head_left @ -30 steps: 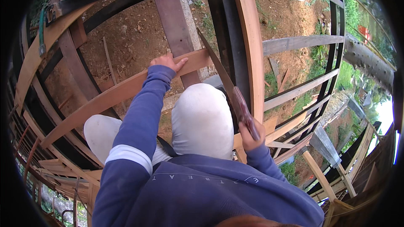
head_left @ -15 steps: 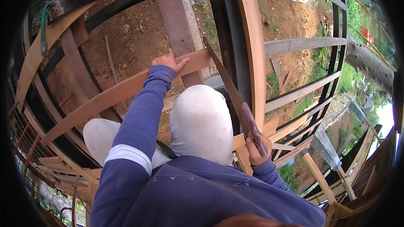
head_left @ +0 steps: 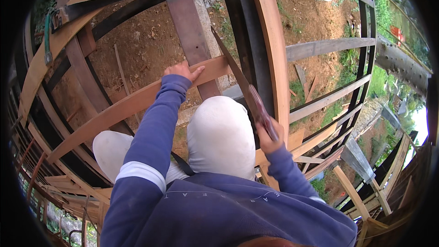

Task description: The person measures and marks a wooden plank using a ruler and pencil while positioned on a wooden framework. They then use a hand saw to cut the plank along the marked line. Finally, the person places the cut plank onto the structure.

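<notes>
A handsaw point(head_left: 238, 76) with a dark reddish wooden handle is in my right hand point(head_left: 270, 136), its fingers wrapped round the grip. The blade slants up and away to the left, crossing the right end of a reddish wooden board point(head_left: 123, 106). My left hand point(head_left: 184, 71) grips that board close to the blade, thumb along its top. Under the board near this hand runs a darker brown beam point(head_left: 187, 23). My knee in white cloth point(head_left: 221, 132) is bent just below the board's end.
A second handsaw point(head_left: 87, 8) and a green-handled tool point(head_left: 47, 41) lie on a curved-looking plank at the upper left. Right of my saw stands a long light beam point(head_left: 270, 41) beside black beams. Bare earth point(head_left: 137, 36) shows through the gaps.
My right hand has pushed the saw forward and up to the left, so its tip reaches farther past the board. The left hand keeps its place on the board.
</notes>
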A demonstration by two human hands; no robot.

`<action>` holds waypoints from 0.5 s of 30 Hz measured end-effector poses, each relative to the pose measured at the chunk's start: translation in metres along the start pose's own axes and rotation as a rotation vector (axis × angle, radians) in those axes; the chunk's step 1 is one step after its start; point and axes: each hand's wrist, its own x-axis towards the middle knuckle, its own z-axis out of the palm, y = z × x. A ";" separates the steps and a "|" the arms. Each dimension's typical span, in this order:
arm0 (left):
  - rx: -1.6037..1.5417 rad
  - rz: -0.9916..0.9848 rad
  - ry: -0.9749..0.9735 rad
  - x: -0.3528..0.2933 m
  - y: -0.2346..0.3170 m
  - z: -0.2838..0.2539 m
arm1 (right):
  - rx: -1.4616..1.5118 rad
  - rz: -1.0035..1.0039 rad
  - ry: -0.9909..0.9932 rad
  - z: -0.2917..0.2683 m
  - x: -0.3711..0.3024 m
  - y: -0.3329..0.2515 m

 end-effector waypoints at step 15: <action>0.001 0.033 -0.065 0.001 0.013 -0.011 | 0.055 -0.038 0.049 0.042 0.082 0.017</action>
